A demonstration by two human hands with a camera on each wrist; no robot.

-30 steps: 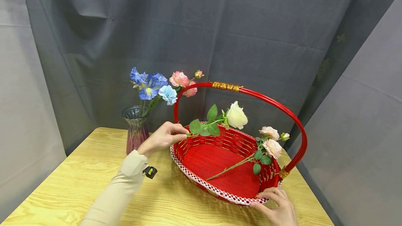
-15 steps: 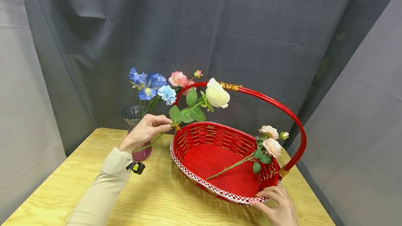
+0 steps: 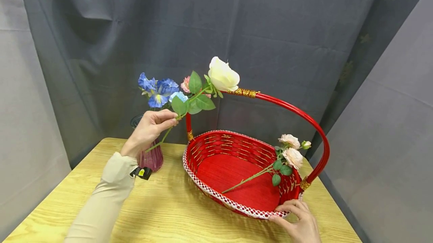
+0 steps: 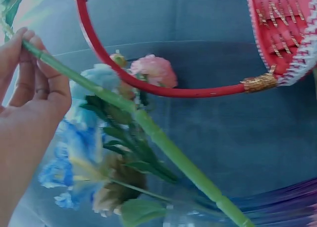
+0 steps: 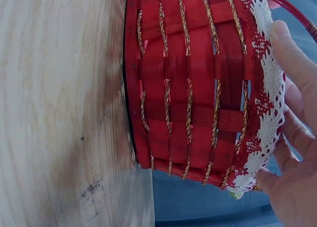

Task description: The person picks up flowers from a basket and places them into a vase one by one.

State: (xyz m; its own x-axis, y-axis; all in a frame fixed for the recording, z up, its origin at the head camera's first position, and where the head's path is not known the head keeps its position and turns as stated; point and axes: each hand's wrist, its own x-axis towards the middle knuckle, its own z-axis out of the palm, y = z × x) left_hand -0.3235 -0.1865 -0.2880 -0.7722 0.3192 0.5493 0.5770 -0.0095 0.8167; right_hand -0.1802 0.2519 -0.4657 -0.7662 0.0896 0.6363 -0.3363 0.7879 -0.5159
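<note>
In the head view my left hand point(image 3: 149, 128) pinches the green stem of a white rose point(image 3: 223, 74) between thumb and fingertips. The bloom tilts up to the right, in front of the basket handle, and the lower stem hangs before the glass vase point(image 3: 155, 160). Up close in the left wrist view, the long stem point(image 4: 171, 150) runs diagonally past the fingers. My right hand point(image 3: 299, 220) holds the lace-trimmed rim of the red basket point(image 3: 233, 207) at its near right corner, thumb outside and fingers over the edge. Pale pink roses point(image 3: 292, 158) lie inside the basket, their stem on its floor.
Behind my left hand, the vase bears a blue iris point(image 3: 159, 91), a light blue carnation point(image 3: 178, 96) and pink flowers point(image 3: 185, 84), partly hidden. The basket's tall red handle point(image 3: 291, 106) arches overhead. A grey curtain point(image 3: 287, 29) hangs behind the wooden table point(image 3: 162, 213).
My left hand has moved left and upward with the white rose, from over the basket to in front of the vase. The right hand stays on the basket rim.
</note>
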